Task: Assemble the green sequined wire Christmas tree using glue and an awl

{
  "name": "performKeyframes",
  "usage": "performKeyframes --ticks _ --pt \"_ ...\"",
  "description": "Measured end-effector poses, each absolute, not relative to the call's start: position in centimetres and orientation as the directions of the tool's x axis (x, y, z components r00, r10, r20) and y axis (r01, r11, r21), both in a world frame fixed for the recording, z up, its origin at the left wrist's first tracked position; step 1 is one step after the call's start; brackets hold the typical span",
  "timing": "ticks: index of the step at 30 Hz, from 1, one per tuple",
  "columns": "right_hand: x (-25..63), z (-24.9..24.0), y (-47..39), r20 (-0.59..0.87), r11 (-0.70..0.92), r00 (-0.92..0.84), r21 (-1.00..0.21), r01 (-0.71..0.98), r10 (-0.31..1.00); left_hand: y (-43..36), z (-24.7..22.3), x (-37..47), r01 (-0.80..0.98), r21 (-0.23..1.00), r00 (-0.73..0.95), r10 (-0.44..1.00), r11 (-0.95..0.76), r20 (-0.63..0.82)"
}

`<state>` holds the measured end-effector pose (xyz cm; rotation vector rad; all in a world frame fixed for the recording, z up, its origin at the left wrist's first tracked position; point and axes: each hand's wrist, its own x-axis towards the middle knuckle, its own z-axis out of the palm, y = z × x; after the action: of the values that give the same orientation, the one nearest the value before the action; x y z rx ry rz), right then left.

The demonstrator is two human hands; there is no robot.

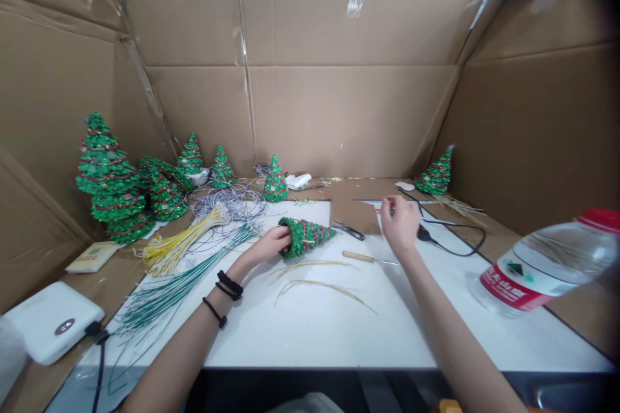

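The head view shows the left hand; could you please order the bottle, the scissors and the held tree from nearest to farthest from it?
1. Held tree, at the left hand itself.
2. Scissors, right of the tree's tip.
3. Bottle, at the far right.

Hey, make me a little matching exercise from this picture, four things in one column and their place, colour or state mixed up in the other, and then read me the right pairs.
Things
1. Small Christmas tree in front of the left hand
2. Thread snips
3. Water bottle
4. Cord bracelets

Place, colour or state
A. Red cap
B. Around the left wrist area
C. Turned sideways, its hollow base at the person's fingers
D. Beside the sideways tree's pointed tip

Right pairs: 1-C, 2-D, 3-A, 4-B
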<state>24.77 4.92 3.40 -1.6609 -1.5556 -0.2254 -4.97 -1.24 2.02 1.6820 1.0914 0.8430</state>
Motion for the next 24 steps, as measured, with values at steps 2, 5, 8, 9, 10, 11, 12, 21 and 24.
performKeyframes --ticks 2,5,8,9,10,11,12,21,24 --pt "27.9 1.9 6.4 0.549 -0.172 0.391 -0.407 0.897 0.739 -1.4 2.3 -4.9 0.284 0.942 0.385 0.921 -0.177 0.058" --pt "30.6 -0.3 7.6 0.374 -0.363 0.504 -0.388 0.847 0.779 -1.5 2.5 -4.8 0.283 0.942 0.381 0.923 -0.177 0.059" --pt "31.4 -1.6 8.2 0.334 -0.444 0.577 -0.398 0.803 0.745 -1.3 2.4 -4.8 0.289 0.939 0.377 0.924 -0.184 0.065" --pt "31.5 -1.8 8.3 0.339 -0.461 0.597 -0.402 0.791 0.727 -1.2 2.3 -4.8 0.291 0.939 0.378 0.923 -0.185 0.064" --pt "31.6 -2.0 8.4 0.34 -0.478 0.614 -0.407 0.779 0.712 -1.2 2.2 -4.9 0.293 0.938 0.379 0.923 -0.184 0.063" --pt "31.7 -2.1 8.6 0.331 -0.491 0.627 -0.41 0.769 0.705 -1.1 2.1 -4.9 0.292 0.939 0.378 0.924 -0.181 0.061" --pt "31.8 -2.2 8.7 0.32 -0.495 0.63 -0.41 0.766 0.708 -1.1 2.1 -4.9 0.287 0.941 0.375 0.925 -0.18 0.062" --pt "32.1 -2.0 9.0 0.236 -0.439 0.634 -0.546 0.713 0.736 -1.4 2.2 -4.8 0.242 0.954 0.35 0.933 -0.179 0.086" --pt "31.9 -1.2 8.6 0.241 -0.394 0.642 -0.619 0.679 0.728 -1.4 2.2 -4.9 0.243 0.951 0.349 0.932 -0.192 0.099"
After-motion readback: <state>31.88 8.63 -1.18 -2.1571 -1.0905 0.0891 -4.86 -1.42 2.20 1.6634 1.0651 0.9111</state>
